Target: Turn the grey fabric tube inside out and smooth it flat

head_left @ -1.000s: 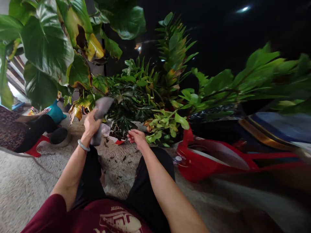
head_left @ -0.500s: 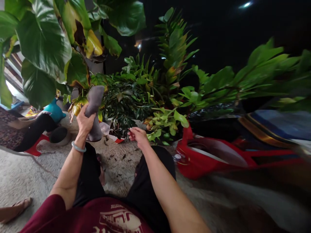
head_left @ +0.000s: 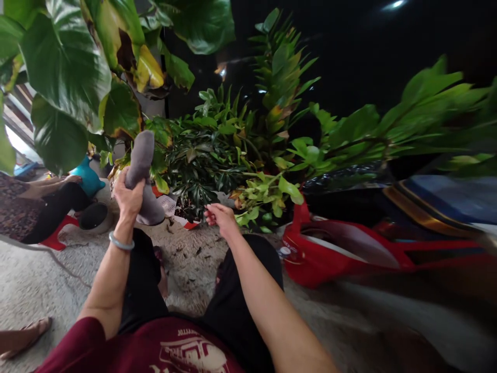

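Plants (head_left: 209,129) line the floor's (head_left: 46,274) far edge; a bowl (head_left: 103,226) sits toward its left, a container (head_left: 314,267) right.

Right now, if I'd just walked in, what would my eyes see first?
Probably the huge glossy leaves at the upper left, some patched yellow and brown. Next might be the grey sock-like thing held up in the left hand, just below them. Over on the right, a bright red open container stands out too.
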The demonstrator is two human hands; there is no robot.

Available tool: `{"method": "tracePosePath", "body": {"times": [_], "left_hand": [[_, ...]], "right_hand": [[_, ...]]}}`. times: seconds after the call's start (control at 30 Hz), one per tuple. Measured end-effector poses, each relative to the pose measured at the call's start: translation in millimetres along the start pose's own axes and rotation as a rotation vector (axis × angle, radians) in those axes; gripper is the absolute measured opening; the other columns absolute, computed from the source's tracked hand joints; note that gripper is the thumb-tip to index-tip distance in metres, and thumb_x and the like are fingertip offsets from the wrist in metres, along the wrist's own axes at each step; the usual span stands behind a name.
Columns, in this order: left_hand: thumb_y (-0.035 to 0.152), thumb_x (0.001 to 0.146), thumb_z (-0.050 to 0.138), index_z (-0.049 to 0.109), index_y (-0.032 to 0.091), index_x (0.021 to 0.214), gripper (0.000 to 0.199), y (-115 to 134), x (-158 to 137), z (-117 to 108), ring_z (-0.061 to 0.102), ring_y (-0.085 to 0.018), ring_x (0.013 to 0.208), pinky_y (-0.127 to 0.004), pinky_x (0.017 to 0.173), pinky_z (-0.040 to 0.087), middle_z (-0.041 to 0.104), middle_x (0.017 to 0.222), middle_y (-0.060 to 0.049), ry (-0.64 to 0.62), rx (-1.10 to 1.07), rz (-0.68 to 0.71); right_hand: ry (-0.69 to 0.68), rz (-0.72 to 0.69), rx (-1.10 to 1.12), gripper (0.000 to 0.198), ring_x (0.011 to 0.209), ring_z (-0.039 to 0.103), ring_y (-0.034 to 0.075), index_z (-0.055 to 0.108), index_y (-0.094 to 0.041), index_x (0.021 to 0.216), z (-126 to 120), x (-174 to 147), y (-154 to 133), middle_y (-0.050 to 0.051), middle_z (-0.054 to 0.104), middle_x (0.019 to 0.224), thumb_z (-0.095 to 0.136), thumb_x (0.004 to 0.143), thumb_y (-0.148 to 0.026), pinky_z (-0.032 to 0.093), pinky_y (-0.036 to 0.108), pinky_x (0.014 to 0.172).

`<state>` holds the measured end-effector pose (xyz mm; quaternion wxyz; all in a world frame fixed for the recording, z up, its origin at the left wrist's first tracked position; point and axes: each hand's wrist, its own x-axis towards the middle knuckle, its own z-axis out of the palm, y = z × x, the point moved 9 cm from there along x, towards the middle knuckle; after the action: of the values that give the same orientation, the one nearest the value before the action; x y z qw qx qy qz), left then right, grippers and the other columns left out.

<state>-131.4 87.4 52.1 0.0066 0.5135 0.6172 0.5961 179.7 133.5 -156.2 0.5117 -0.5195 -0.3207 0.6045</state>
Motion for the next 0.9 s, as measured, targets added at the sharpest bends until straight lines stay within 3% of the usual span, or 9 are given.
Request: {"method": "tracePosePath", "body": {"times": [0.07,0.17,0.27,0.33,0.43,0.57,0.67,0.77,0.9], "left_hand": [[0.021,0.068,0.071,0.07,0.019,0.118,0.049,-16,-4,26,0.069,-0.024,0.104,-0.039,0.102,0.053,0.075,0.108,-0.005,-0.118,0.046,-0.045],[0.02,0.066,0.07,0.072,0.018,0.113,0.047,-49,-65,58,0.071,-0.027,0.102,-0.042,0.1,0.053,0.076,0.104,-0.006,-0.374,0.083,-0.173],[0.022,0.068,0.07,0.072,0.019,0.11,0.042,-54,-121,55,0.072,-0.026,0.1,-0.041,0.097,0.055,0.077,0.103,-0.004,-0.478,0.008,-0.223],[0.024,0.07,0.07,0.072,0.02,0.11,0.04,-40,-117,35,0.071,-0.025,0.1,-0.04,0.097,0.056,0.076,0.104,-0.004,-0.378,-0.036,-0.2],[0.025,0.074,0.071,0.069,0.02,0.119,0.046,-8,-60,4,0.069,-0.025,0.108,-0.039,0.103,0.053,0.074,0.113,-0.005,-0.093,-0.05,-0.086],[0.022,0.072,0.073,0.066,0.021,0.127,0.055,-1,-4,26,0.067,-0.025,0.114,-0.04,0.107,0.051,0.072,0.121,-0.006,-0.094,-0.011,-0.021],[0.02,0.068,0.073,0.07,0.019,0.119,0.051,-32,-39,64,0.07,-0.027,0.108,-0.044,0.105,0.052,0.075,0.114,-0.007,-0.377,0.039,-0.12],[0.021,0.067,0.074,0.072,0.017,0.112,0.045,-53,-103,71,0.071,-0.028,0.106,-0.045,0.105,0.052,0.077,0.11,-0.007,-0.558,0.006,-0.199],[0.025,0.074,0.071,0.07,0.019,0.118,0.044,-26,-100,32,0.071,-0.025,0.105,-0.039,0.101,0.055,0.075,0.11,-0.005,-0.314,-0.066,-0.169]], "right_hand": [[0.013,-0.007,-0.001,0.016,0.04,0.056,0.011,0.068,-0.019,0.07,1,-2,0,0.0,0.067,0.054,0.076,0.069,-0.033,0.039,0.02,0.036],[0.015,-0.021,-0.026,0.016,0.041,0.056,0.012,0.068,-0.019,0.069,0,-2,0,0.0,0.068,0.054,0.075,0.07,-0.034,0.039,0.021,0.036],[0.023,-0.018,-0.073,0.019,0.041,0.057,0.013,0.068,-0.02,0.068,-5,0,0,0.0,0.068,0.054,0.077,0.069,-0.037,0.039,0.022,0.037],[0.02,-0.012,-0.087,0.021,0.041,0.057,0.014,0.067,-0.02,0.068,-7,2,0,0.0,0.068,0.054,0.078,0.068,-0.038,0.04,0.022,0.037],[0.006,-0.015,-0.054,0.023,0.04,0.056,0.012,0.068,-0.019,0.07,-6,3,0,0.001,0.067,0.054,0.079,0.067,-0.039,0.038,0.021,0.036],[0.027,-0.039,-0.008,0.026,0.04,0.055,0.011,0.067,-0.019,0.072,-3,0,-2,0.0,0.067,0.055,0.079,0.067,-0.041,0.037,0.019,0.036],[0.025,-0.05,-0.018,0.024,0.042,0.057,0.012,0.067,-0.019,0.071,-1,-3,-3,0.0,0.068,0.056,0.078,0.068,-0.041,0.038,0.02,0.036],[0.03,-0.028,-0.043,0.019,0.041,0.056,0.012,0.067,-0.02,0.069,-3,-3,-2,0.0,0.067,0.054,0.076,0.068,-0.037,0.037,0.02,0.035],[0.028,-0.014,-0.05,0.02,0.039,0.055,0.011,0.067,-0.019,0.069,-6,1,-1,0.0,0.067,0.052,0.077,0.067,-0.036,0.038,0.019,0.035]]}}
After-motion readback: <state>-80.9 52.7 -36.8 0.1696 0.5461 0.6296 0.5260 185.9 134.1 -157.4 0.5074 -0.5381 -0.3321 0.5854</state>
